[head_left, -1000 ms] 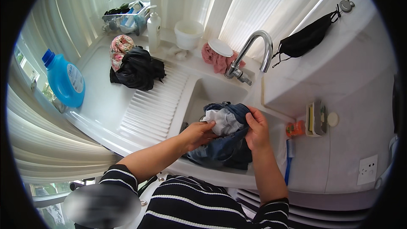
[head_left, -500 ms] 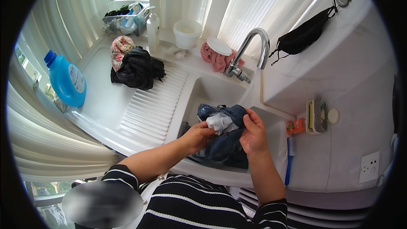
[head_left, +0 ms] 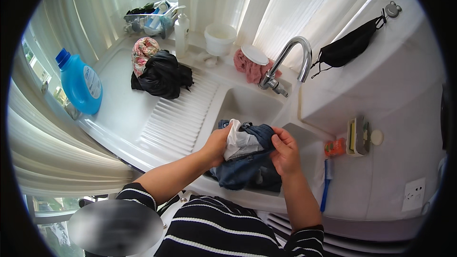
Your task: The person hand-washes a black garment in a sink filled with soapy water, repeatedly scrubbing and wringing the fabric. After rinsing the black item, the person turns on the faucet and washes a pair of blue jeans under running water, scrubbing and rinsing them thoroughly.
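Note:
A pair of blue jeans (head_left: 238, 173) hangs bunched over the sink basin (head_left: 247, 101), its lower folds down inside. White cloth, seemingly the pocket lining (head_left: 243, 145), sticks out of it. My left hand (head_left: 216, 145) pinches the edge of this lining between thumb and fingers. At the other side my right hand (head_left: 285, 151) grips the upper denim edge with thumb and fingertips. The fabric is stretched between both hands. Much of the jeans is folded, and their full shape is hidden.
A chrome faucet (head_left: 304, 62) curves over the sink. Black and floral clothes (head_left: 164, 77) lie left beside the ribbed washboard (head_left: 176, 123). A blue detergent bottle (head_left: 81, 85) stands far left. On the right are a blue brush (head_left: 327, 181), an orange-red soap pack (head_left: 335, 148) and a sponge holder (head_left: 358, 136).
My left hand has shifted slightly left and up, drawing more of the white lining out of the jeans. My right hand keeps its grip. The whole view has shifted a little.

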{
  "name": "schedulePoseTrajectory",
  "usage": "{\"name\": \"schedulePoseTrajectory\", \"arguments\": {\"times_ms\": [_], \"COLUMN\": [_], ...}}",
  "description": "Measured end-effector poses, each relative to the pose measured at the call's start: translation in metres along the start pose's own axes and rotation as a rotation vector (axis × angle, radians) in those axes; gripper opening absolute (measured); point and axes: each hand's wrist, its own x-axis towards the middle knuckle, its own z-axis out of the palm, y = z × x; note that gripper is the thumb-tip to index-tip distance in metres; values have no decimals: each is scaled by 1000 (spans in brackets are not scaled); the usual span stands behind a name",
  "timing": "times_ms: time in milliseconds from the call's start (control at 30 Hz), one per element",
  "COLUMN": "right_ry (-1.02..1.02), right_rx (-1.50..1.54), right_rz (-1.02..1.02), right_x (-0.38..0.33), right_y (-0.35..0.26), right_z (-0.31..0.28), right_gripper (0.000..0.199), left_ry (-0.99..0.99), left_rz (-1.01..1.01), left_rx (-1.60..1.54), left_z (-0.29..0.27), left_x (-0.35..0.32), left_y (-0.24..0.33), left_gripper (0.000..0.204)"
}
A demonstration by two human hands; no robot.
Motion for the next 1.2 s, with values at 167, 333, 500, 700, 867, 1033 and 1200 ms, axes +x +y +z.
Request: {"name": "schedulePoseTrajectory", "arguments": {"times_ms": [167,333,500,700,867,1033,1200], "right_ry": [149,305,24,141,431,266,-324], "right_rx": [-26,-2,51,-69,-63,-1447,-1195], "right_rz": [-146,-249,-144,-59,-22,-691,-479], "right_x": [-10,-25,-50,-46,-6,22,24], "right_y": [-28,-54,-61,-64,-26,19,60], "right_z": [-22,-59,-61,-83,-123,-61,8], "right_gripper": [23,23,23,20,23,34,34], "left_ry": [-64,317,658,191,29,-147,-108], "left_rz": [317,46,-335,-291,-29,137,157], "left_rx": [781,1137,897,-31,-102,-2,-97], "left_z": [-27,-51,-10,-44,-14,-15,-36], "left_x": [23,71,66,36,-20,-40,-32], "left_y": [0,-30,-61,-10,77,81,59], "left_gripper": [29,63,72,39,37,47,59]}}
